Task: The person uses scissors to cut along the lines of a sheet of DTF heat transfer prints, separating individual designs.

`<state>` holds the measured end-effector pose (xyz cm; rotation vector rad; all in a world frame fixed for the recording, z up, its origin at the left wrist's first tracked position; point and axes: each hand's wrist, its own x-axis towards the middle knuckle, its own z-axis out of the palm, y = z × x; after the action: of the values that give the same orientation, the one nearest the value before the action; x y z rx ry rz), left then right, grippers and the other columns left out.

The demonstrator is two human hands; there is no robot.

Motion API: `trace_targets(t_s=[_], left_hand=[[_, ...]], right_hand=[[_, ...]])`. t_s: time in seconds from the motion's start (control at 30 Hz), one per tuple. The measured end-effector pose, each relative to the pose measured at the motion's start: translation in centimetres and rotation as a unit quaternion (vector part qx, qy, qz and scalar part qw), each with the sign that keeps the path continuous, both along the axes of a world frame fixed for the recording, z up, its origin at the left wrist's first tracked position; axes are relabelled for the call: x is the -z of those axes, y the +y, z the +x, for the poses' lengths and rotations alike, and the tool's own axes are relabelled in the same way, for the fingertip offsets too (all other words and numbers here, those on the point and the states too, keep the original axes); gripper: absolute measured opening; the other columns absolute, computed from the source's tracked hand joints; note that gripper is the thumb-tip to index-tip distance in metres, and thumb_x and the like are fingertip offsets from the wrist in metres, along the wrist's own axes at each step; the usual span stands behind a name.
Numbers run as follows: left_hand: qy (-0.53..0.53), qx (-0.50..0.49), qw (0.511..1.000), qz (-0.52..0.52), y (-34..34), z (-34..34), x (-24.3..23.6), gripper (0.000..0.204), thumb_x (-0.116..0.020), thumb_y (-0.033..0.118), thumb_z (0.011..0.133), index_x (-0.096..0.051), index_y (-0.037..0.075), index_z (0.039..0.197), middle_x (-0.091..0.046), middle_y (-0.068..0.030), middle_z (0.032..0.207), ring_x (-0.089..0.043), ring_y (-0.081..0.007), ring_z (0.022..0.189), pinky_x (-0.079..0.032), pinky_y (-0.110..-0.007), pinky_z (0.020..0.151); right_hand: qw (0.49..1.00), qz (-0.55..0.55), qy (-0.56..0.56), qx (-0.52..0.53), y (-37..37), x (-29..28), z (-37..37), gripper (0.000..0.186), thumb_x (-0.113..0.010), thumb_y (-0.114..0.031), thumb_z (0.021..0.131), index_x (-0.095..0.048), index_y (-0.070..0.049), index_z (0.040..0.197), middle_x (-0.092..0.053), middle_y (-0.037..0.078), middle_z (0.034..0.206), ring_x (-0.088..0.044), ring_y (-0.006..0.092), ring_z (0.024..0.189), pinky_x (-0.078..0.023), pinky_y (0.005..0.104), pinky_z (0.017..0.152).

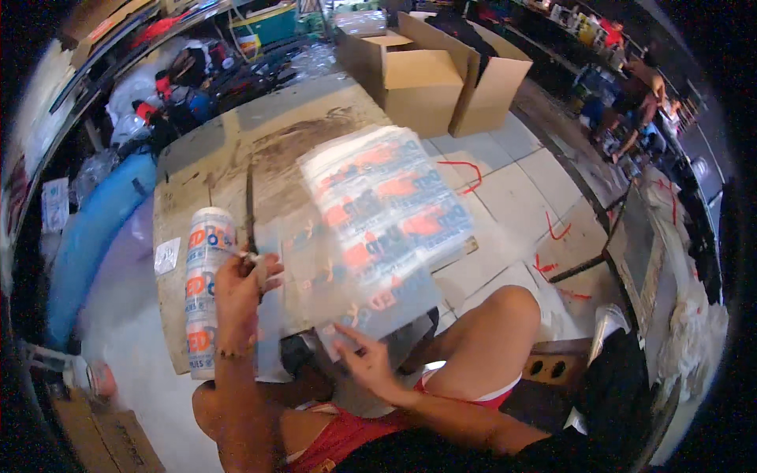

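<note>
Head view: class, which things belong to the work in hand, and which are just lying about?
Likely in use:
printed roll, near left hand
printed film, near right hand
stack of printed sheets
worn board

Likely lying about:
open cardboard boxes
blue curved object

Looking now at a stained low table, loaded with a stack of printed plastic, a long printed roll and white paper.
</note>
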<state>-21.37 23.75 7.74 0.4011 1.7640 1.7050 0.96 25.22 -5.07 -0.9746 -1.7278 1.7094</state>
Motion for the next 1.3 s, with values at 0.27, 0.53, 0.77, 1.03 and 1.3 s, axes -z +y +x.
trace_targets(t_s=[0.27, 0.53, 0.77, 1.03, 1.3], left_hand=[[0.139, 0.011, 0.99, -0.034, -8.1, 0.7, -1.3, 0.056, -0.064, 0.0, 0.086, -0.042, -0.004, 0.137, -0.065, -0.0084, 0.1, -0.065, -0.0145, 0.081, -0.052, -0.025, 0.064], [0.13, -0.022, 0.991, 0.03, -13.5, -1.3, 0.5, 0.056, -0.059, -0.003, 0.087, -0.04, -0.002, 0.139, -0.063, -0.0062, 0.097, -0.062, -0.0125, 0.076, -0.052, -0.025, 0.065], [0.443, -0.122, 0.886, -0.067, -14.7, -0.9, 0.3, 0.075, -0.064, -0.003, 0.074, -0.036, 0.001, 0.144, -0.057, -0.0011, 0.084, -0.048, -0.01, 0.067, -0.043, -0.024, 0.061], [0.557, -0.076, 0.796, -0.225, -12.7, 0.5, 0.3, 0.082, -0.062, 0.003, 0.069, -0.034, 0.008, 0.146, -0.061, -0.0215, 0.079, -0.059, -0.0367, 0.067, -0.048, -0.043, 0.062], [0.548, -0.158, 0.746, -0.344, -16.4, -2.5, -0.8, 0.079, -0.067, 0.007, 0.071, -0.035, 0.009, 0.143, -0.066, -0.0233, 0.101, -0.064, -0.0429, 0.092, -0.05, -0.048, 0.078]], right_hand=[[0.995, 0.08, 0.012, 0.049, 10.3, -1.1, 0.0, 0.035, -0.068, -0.013, 0.084, -0.066, -0.008, 0.119, -0.066, 0.003, 0.076, -0.05, 0.0065, 0.054, -0.043, 0.0235, 0.051], [0.986, -0.111, 0.115, 0.041, 17.2, -2.9, -1.7, 0.039, -0.063, -0.006, 0.088, -0.057, 0.003, 0.125, -0.065, 0.01, 0.088, -0.063, 0.0146, 0.07, -0.053, 0.0271, 0.066], [0.962, -0.148, -0.122, -0.194, 14.1, -8.3, 0.5, 0.092, -0.071, -0.043, 0.085, -0.016, -0.009, 0.15, -0.066, 0.015, 0.089, -0.064, 0.0149, 0.066, -0.052, 0.0271, 0.057], [0.968, -0.02, 0.02, -0.248, 1.9, -2.2, -7.4, 0.081, -0.073, -0.043, 0.082, -0.036, -0.003, 0.142, -0.067, 0.018, 0.085, -0.065, 0.0207, 0.066, -0.053, 0.0333, 0.061], [0.974, 0.146, 0.047, -0.164, 1.1, -2.1, -14.0, 0.045, -0.071, -0.016, 0.072, -0.065, 0.0, 0.114, -0.067, 0.015, 0.074, -0.061, 0.0215, 0.057, -0.051, 0.0345, 0.062]])
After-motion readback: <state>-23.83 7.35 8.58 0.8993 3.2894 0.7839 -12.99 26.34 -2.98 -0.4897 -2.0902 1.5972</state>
